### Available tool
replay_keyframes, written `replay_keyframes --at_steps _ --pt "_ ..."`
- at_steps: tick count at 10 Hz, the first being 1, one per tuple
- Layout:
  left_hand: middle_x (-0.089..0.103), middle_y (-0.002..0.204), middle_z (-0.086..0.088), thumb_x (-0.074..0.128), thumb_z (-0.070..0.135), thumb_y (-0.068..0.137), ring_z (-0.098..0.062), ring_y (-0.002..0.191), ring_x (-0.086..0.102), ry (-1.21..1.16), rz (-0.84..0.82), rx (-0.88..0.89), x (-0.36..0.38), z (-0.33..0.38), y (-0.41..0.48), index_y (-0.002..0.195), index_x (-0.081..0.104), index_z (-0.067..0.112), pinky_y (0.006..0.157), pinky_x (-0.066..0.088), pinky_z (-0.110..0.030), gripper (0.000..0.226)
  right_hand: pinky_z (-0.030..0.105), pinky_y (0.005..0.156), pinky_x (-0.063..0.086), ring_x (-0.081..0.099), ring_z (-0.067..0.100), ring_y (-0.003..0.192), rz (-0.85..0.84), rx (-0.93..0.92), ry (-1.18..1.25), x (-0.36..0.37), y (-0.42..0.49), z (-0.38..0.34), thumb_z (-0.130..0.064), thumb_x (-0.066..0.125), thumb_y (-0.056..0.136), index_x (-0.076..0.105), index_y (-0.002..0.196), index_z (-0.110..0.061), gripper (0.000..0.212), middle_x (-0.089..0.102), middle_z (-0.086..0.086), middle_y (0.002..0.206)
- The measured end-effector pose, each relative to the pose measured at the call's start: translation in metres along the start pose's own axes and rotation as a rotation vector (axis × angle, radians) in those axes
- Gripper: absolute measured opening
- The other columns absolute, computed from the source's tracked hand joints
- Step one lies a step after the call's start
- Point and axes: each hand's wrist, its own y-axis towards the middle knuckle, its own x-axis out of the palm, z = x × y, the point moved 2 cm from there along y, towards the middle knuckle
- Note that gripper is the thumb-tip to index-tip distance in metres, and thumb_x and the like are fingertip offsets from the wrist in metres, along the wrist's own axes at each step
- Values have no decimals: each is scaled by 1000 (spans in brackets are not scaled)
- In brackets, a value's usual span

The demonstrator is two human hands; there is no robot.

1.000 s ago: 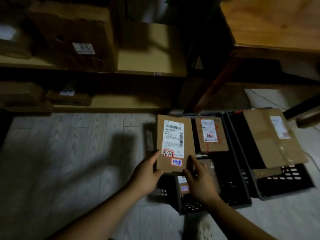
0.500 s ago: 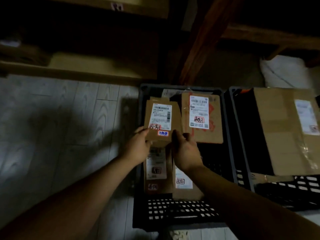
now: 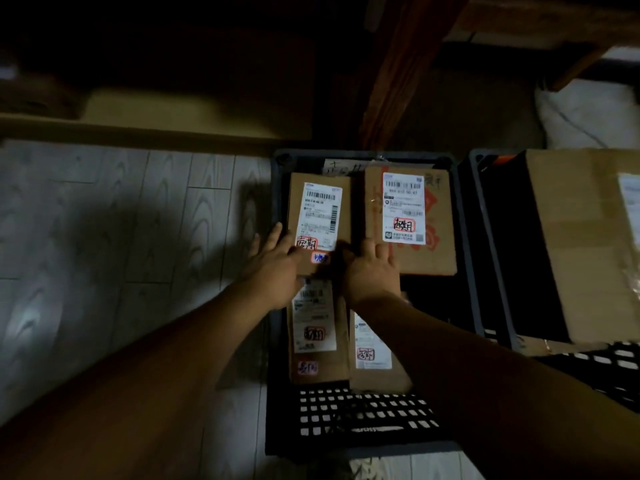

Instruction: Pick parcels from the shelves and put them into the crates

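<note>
Parcel (image 3: pixel 320 216): flat rectangular brown cardboard with a white barcode label; the red-ringed handwriting is illegible. It lies in the far-left corner of the black perforated plastic crate (image 3: pixel 363 415), along its left wall.
Left hand (image 3: pixel 273 268): fingers straight and spread, thumb on the parcel's near-left corner.
Right hand (image 3: pixel 372 273): at the near-right corner, grip unclear.
Larger parcel (image 3: pixel 433 258): far-right of the crate, a narrow gap between the two.
The crate's gridded floor shows at its near end.

"Any room in the crate (image 3: pixel 304 155)?"
"Bare bottom along its near edge and right side. The parcels (image 3: pixel 426 261) fill the rest, and a wooden post (image 3: pixel 401 81) stands just behind the far edge."
</note>
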Motion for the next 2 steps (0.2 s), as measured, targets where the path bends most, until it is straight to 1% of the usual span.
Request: replay_keyframes --at_steps 1,2 --pt "-7 159 -1 47 48 91 -24 144 -18 -147 -46 -67 -19 -10 -18 149 11 31 116 -1 -49 70 48 111 29 27 37 136 -58 16 116 -22 -18 0 -32 48 96 32 146 -28 52 30 15 146" --pt "-8 159 1 46 52 91 -22 144 -16 -242 -60 -128 -45 -22 -52 149 9 31 116 0 -48 72 48 108 35 30 36 135 -98 66 203 -49 -54 2 -40 43 99 37 142 -25 46 35 14 144"
